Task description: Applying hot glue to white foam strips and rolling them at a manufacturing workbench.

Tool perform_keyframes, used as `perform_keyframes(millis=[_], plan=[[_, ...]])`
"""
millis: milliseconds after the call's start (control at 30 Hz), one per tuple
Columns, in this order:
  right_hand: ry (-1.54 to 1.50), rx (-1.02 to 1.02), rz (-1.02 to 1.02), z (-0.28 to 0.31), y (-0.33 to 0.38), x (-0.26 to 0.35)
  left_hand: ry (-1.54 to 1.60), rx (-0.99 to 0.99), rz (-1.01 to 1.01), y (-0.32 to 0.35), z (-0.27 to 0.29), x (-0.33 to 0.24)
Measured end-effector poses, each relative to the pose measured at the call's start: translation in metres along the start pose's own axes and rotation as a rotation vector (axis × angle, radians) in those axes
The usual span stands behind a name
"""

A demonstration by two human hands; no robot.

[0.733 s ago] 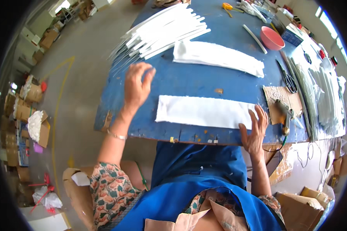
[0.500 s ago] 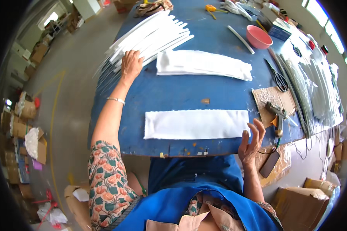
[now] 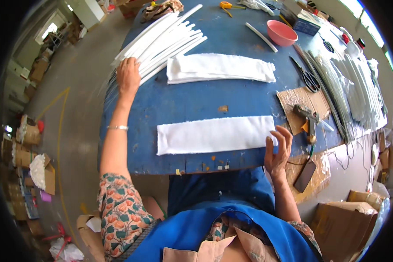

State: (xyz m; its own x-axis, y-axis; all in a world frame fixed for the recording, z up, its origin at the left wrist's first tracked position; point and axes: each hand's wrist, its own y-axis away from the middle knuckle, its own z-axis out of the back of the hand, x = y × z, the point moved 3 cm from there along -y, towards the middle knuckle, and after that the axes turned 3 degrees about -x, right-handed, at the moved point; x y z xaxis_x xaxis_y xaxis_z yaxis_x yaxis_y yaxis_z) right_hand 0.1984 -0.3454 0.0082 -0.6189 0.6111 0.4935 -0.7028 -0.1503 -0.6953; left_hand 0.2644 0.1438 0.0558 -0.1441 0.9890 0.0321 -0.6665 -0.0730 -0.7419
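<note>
A white strip of fabric [image 3: 214, 134] lies flat near the front edge of the blue table [image 3: 196, 98]. My right hand [image 3: 278, 150] hovers at its right end with fingers spread, holding nothing. My left hand [image 3: 128, 76] reaches far left and rests on the near ends of a fanned bundle of long white rods [image 3: 163, 38]; whether it grips one I cannot tell. A folded stack of white fabric [image 3: 220, 68] lies between the rods and the strip.
A glue gun [image 3: 309, 118] sits on cardboard at the right, with scissors [image 3: 308, 77] behind it. A pink bowl [image 3: 282, 32] stands at the back. More white rods [image 3: 358, 87] line the right side. Cardboard boxes [image 3: 349, 218] stand on the floor.
My left hand has stretched out from the table's middle to the rod bundle at the far left. My right hand has lifted slightly off the strip's right end.
</note>
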Motion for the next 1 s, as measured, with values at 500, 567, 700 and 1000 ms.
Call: perform_keyframes(millis=[500,567,700,1000], plan=[[-0.401,-0.407,-0.39,-0.001,0.01,-0.044,0.368,0.16,-0.354,0.152,0.12,-0.108],[-0.405,-0.416,-0.391,-0.002,0.01,-0.044,0.367,0.17,-0.356,0.153,0.117,-0.113],[-0.4,-0.413,-0.417,-0.003,0.01,-0.044,0.352,0.175,-0.379,0.155,0.112,-0.123],[-0.38,-0.398,-0.386,-0.002,0.009,-0.041,0.366,0.178,-0.391,0.161,0.105,-0.126]])
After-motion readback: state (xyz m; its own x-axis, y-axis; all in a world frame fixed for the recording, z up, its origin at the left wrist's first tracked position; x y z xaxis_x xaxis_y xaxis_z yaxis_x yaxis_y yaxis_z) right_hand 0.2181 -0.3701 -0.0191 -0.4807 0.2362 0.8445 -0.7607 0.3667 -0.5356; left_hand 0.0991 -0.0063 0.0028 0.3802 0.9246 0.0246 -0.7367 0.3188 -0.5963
